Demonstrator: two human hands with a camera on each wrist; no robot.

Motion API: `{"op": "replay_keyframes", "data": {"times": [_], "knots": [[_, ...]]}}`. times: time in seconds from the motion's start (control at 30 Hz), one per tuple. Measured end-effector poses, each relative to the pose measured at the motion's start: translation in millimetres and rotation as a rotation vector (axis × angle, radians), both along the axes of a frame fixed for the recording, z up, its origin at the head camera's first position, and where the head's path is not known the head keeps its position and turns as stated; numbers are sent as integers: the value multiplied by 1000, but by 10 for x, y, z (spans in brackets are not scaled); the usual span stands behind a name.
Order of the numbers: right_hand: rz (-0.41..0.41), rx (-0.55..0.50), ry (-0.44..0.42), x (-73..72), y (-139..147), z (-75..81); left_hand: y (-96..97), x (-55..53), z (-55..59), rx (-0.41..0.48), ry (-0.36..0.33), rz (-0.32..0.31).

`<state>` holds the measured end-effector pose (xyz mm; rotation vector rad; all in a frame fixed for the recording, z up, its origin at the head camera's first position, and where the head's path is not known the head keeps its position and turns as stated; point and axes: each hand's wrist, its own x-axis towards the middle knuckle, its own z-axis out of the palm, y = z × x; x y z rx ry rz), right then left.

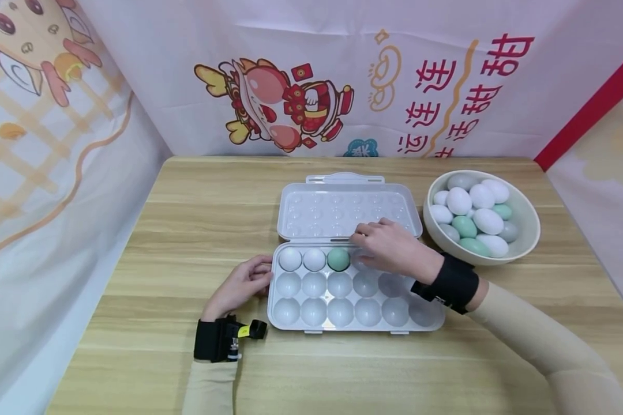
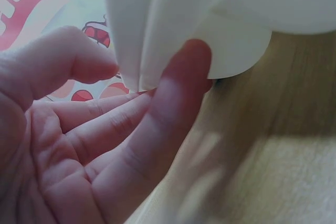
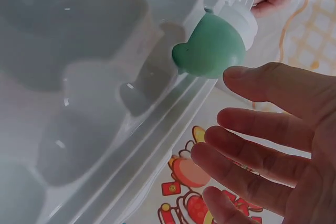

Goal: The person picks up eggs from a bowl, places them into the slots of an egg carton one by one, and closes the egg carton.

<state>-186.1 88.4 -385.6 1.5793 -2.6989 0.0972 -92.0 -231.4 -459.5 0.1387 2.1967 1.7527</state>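
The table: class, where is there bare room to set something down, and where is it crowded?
Bare table lies left of the left hand and lid, and in front of the carton, between the left sleeve and right sleeve. It is crowded on the right, where the right hand is over the carton and the bowl sits close to the lid.

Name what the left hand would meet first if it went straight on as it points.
The left end of the white rectangular plastic egg carton. The left hand seems to have its fingers against that end, so it would probably push it at once, though depth is hard to judge.
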Motion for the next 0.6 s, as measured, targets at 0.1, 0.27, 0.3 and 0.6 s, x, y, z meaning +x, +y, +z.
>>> {"op": "replay_keyframes", "data": {"times": [0.1,0.27,0.3,0.6], "knots": [[-7,-28,22,5,75,-7,5,-9,4,-2,1,-4],[-24,-70,43,12,163,2,-11,-8,1,-27,22,-17],[-26,-71,48,12,174,4,-17,-8,1,-33,27,-21],[-57,-55,89,29,266,31,-113,25,-21,-5,22,-141]]}}
